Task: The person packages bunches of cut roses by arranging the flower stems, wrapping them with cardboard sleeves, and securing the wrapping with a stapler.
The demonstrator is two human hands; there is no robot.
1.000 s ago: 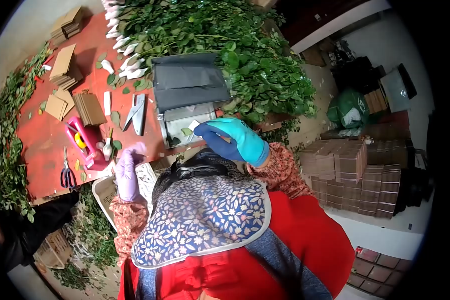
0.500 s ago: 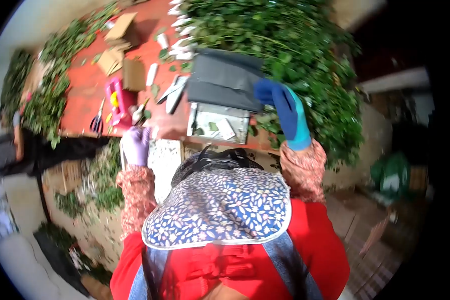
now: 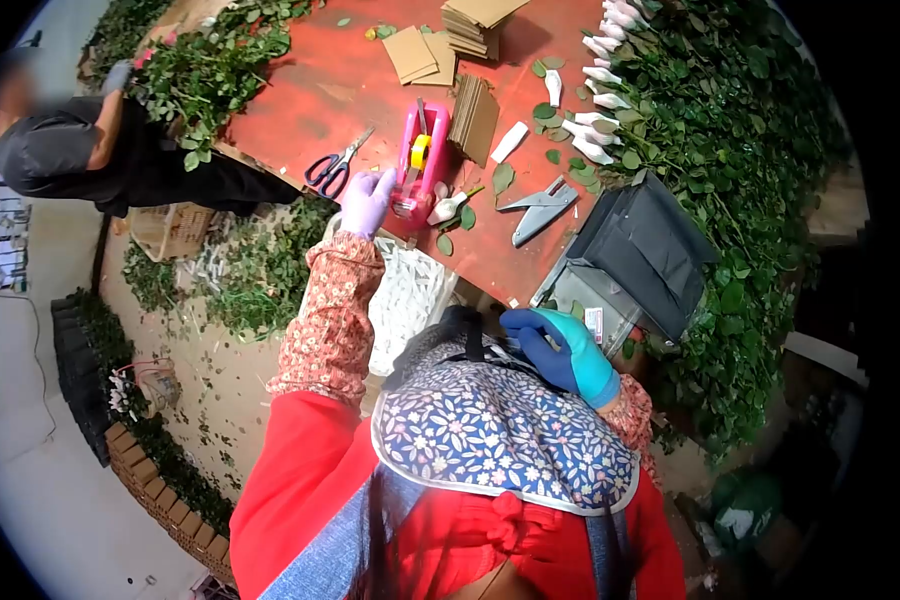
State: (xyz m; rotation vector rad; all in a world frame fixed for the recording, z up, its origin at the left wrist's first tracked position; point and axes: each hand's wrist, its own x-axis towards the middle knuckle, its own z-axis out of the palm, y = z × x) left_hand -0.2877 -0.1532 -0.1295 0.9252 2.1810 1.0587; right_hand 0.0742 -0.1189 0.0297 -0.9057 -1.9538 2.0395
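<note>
Head view of a red work table (image 3: 340, 90) and two gloved hands. The left hand (image 3: 365, 206), in a pale purple glove, is at the near edge of the table, its fingers bent; whether anything is pinched between them cannot be told. The pink tape dispenser (image 3: 436, 142), with its yellow tape roll (image 3: 420, 152), stands just to the right of these fingertips; contact between the two is unclear at this angle. The scissors (image 3: 328, 176) lie just beyond the hand on the other side, handles toward it. A white-sleeved flower head (image 3: 447, 209) lies beside the dispenser, on the side away from the hand. The right hand (image 3: 562, 350), in a blue and turquoise glove, is in front of the floral apron (image 3: 510, 425), its fingers curled in a narrow grip whose contents, if any, are hidden. Just beyond it is a shallow metal tray (image 3: 577, 293) with a dark cover (image 3: 650, 255). The grey stapler (image 3: 546, 212) lies between dispenser and tray, apart from both hands. Below the left hand is a basket of white strips (image 3: 405, 300).
</note>
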